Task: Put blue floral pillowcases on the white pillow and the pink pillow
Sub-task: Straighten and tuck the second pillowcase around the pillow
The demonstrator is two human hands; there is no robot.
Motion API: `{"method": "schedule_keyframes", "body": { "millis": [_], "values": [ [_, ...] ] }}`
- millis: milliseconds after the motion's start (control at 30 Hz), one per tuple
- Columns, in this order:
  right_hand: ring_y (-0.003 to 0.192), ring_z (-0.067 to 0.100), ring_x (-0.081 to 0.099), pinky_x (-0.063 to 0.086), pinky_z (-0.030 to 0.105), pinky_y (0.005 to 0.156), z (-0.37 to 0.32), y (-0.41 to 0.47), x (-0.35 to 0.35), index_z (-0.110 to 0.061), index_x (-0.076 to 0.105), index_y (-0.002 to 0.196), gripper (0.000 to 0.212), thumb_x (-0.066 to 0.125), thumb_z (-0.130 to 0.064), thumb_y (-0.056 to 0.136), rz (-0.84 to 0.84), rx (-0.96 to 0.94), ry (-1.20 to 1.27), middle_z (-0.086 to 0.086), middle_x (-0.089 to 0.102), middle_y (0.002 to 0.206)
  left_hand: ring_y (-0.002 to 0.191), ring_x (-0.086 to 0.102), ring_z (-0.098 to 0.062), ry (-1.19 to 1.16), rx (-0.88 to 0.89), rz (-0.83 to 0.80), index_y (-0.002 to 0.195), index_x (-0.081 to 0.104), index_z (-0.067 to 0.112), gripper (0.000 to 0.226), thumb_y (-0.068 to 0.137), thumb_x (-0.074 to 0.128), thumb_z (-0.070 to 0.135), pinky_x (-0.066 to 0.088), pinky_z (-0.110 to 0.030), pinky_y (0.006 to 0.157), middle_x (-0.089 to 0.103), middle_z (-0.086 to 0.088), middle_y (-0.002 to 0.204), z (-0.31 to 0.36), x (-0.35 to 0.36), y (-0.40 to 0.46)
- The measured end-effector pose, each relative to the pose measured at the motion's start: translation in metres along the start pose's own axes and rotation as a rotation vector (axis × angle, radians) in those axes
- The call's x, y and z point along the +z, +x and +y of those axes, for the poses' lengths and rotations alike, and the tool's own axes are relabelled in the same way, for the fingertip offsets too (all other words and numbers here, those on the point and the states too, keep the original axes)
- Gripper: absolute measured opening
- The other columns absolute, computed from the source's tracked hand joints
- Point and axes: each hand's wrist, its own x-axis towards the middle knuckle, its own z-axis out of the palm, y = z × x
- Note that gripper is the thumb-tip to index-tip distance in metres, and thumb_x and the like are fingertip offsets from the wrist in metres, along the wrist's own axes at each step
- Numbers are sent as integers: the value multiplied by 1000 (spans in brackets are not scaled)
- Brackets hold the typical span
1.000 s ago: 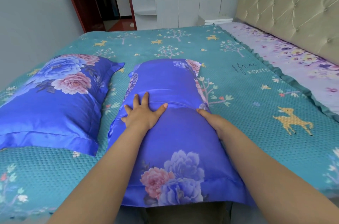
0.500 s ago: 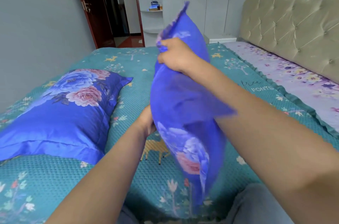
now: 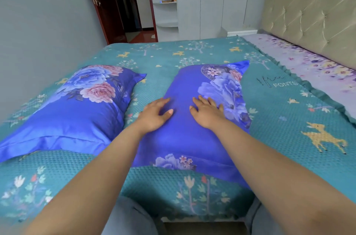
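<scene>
Pressing flat, fingers spread, left hand (image 3: 155,114) and right hand (image 3: 207,112) side by side on the satin blue floral-cased pillow (image 3: 194,119). Lying lengthwise on the teal quilted bedspread (image 3: 289,138) beneath both hands. Resting left of the left hand, apart: a second blue floral-cased pillow (image 3: 77,111).

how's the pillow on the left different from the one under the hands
The left pillow lies untouched, while the middle pillow has the left hand and right hand resting flat on it. The left pillow shows large pink and blue blooms at its far end; the middle pillow shows mostly blue blooms plus a round medallion. Both wear blue floral cases and lie on the teal bedspread.
</scene>
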Motion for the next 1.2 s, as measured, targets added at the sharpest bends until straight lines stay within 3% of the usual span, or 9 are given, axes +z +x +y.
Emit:
{"method": "schedule_keyframes", "body": {
  "millis": [200,300,433,633,767,867,1033,1100,1200],
  "values": [
    [146,27,-3,2,51,116,53,-13,13,-28,0,151,87,31,-75,84,-40,355,256,1,-5,159,146,4,-23,66,-281,-125,143,12,51,88,67,37,87,8,-50,116,2,13,158,10,45,8],
    [142,22,25,16,35,117,90,-24,42,-21,31,146,105,43,-88,65,91,342,678,7,28,153,138,33,-20,-378,-472,-68,147,24,24,108,62,59,80,24,-32,112,29,-3,152,-17,37,-13],
    [120,20,54,40,33,105,96,-22,57,-11,55,130,79,66,-64,72,120,525,961,9,56,131,133,41,-19,-474,-649,-134,140,42,14,119,48,59,89,27,-35,113,43,-2,145,-47,32,-29],
    [61,23,41,32,31,61,72,-9,25,-10,41,56,46,62,-36,87,445,376,794,8,41,56,92,69,-25,-947,-626,9,107,65,13,48,75,72,48,54,-41,86,71,-11,104,-32,31,-26],
    [65,22,40,37,37,65,52,3,15,-14,36,60,43,56,-36,91,603,225,674,15,43,66,90,66,-16,-892,-371,358,95,65,18,11,85,68,19,53,-28,79,69,-3,104,-22,19,-22],
    [64,22,39,34,37,62,30,8,4,-18,30,57,47,54,-35,93,635,104,643,13,41,64,88,63,-11,-776,-245,493,109,62,15,21,88,65,16,50,-11,68,66,2,100,-27,-5,-20],
    [73,29,51,36,33,66,-1,31,5,-6,49,74,40,51,-41,94,508,14,658,19,54,75,102,58,-13,-560,-238,591,124,55,13,36,92,59,28,42,-24,84,62,1,112,-57,-30,-26],
    [99,29,59,40,30,83,-9,41,10,-2,58,103,43,50,-44,93,391,8,727,20,62,105,108,57,-21,-465,-332,608,124,55,11,42,92,55,39,41,-28,86,62,-5,117,-75,-39,-27],
    [136,25,36,28,30,111,-6,43,30,-5,17,148,80,51,-49,91,156,51,807,9,35,149,113,54,-31,-332,-526,633,121,58,11,53,91,45,53,42,-38,92,58,-13,120,-103,-51,-29]
  ]
}}
